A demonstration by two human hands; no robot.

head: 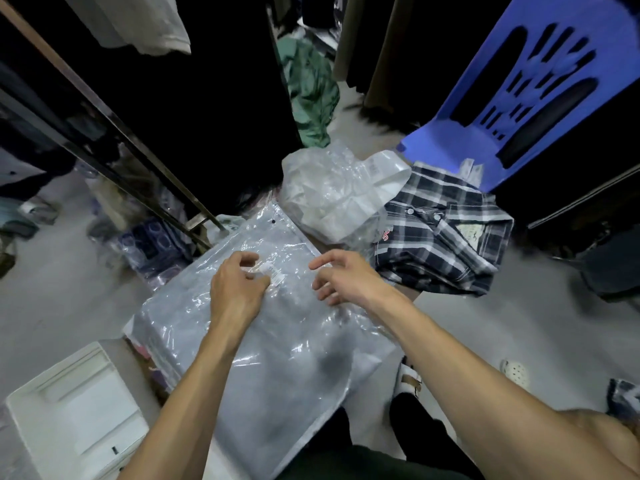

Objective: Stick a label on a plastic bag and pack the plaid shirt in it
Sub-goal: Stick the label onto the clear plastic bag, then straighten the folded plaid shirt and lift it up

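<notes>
At centre frame, a clear plastic bag [263, 327] lies flat, its near end over the person's lap and its far end pointing away. A small white label [273, 271] with printed bars sits on the upper half of the bag, at the fingertips of the left hand [239, 285]. The left hand rests on the bag with thumb and fingers curled together at the label; whether the label is pinched or only pressed down cannot be told. The right hand [343, 278] hovers just right of the label, fingers spread and loosely bent, holding nothing; contact with the bag cannot be confirmed. The plaid shirt [446, 233], dark with white checks, lies folded to the right of the bag's far end, outside the bag, with its collar and buttons facing up. A crumpled heap of clear wrapping [332, 195] lies between the bag's far end and the shirt, overlapping the shirt's left edge. A blue plastic chair [519, 84] stands behind the shirt. A green garment [311, 88] lies on the floor beyond the wrapping. A white tray [79, 407] sits at lower left, near the left forearm. Dark clothes hang on a rail [104, 109] at upper left. A sandalled foot [408, 379] shows below the right forearm.
</notes>
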